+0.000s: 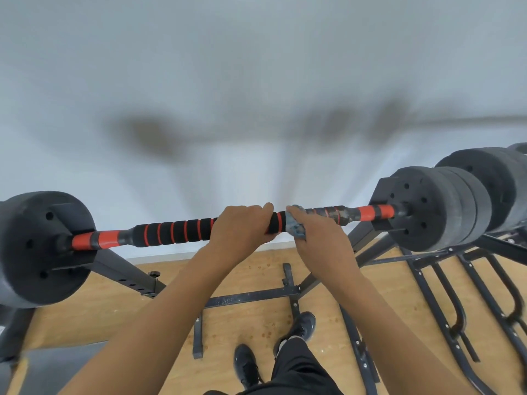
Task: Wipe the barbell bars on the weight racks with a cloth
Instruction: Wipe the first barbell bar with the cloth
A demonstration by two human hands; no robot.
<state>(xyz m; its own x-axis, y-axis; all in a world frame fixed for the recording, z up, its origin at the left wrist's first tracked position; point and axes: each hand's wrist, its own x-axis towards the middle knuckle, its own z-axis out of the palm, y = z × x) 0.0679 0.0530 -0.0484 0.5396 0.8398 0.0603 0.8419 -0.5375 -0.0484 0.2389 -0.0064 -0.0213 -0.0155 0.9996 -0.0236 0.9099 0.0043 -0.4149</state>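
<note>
Shoes: two dark shoes (303, 326) stand on the wooden floor (114, 303), below the edge of dark shorts.
Rack: a black metal rack (256, 296) stands on the floor in front of the feet, and its uprights rise to carry the bar at both ends.
Left hand: the left hand (241, 225) grips the barbell bar (171, 232) near its middle, with the fingers curled over the top and clamped round the foam sleeve.
Right hand: the right hand (319, 238) lies just beside the left and presses a blue-grey cloth (296, 228) onto the bar. Its fingers seem wrapped over cloth and bar together, though the tips are hidden behind the bar.
Bar: it lies level across the rack, with black foam ringed in orange at the centre and orange sections toward each end.
Plates: dark round plates (40, 246) sit on the left end and a stack of plates (433, 206) on the right end.
Further weights: more dark plates (490, 178) sit just behind the right stack.
Wall: a pale wall (256, 67) behind carries blurred shadows.
</note>
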